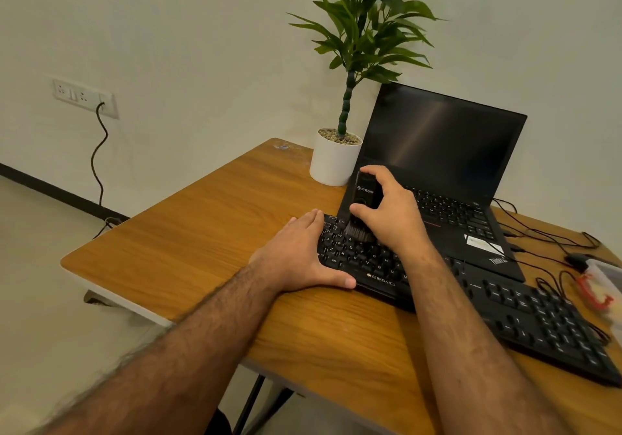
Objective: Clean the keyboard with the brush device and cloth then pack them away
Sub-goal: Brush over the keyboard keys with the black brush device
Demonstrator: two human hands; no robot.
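A black Zebronics keyboard (525,313) lies slanted across the wooden desk (202,242). My right hand (392,210) grips a black brush device (361,199) held upright, its grey bristles down on the keys near the keyboard's left end. My left hand (301,254) rests flat over the keyboard's left edge, fingers straight and thumb along the front rim. No cloth can be picked out.
An open black laptop (447,165) stands behind the keyboard, with a white potted plant (333,161) to its left. Black cables (538,236) trail at the right by a clear plastic box with a red clasp (602,286). A wall socket (84,96) is at left.
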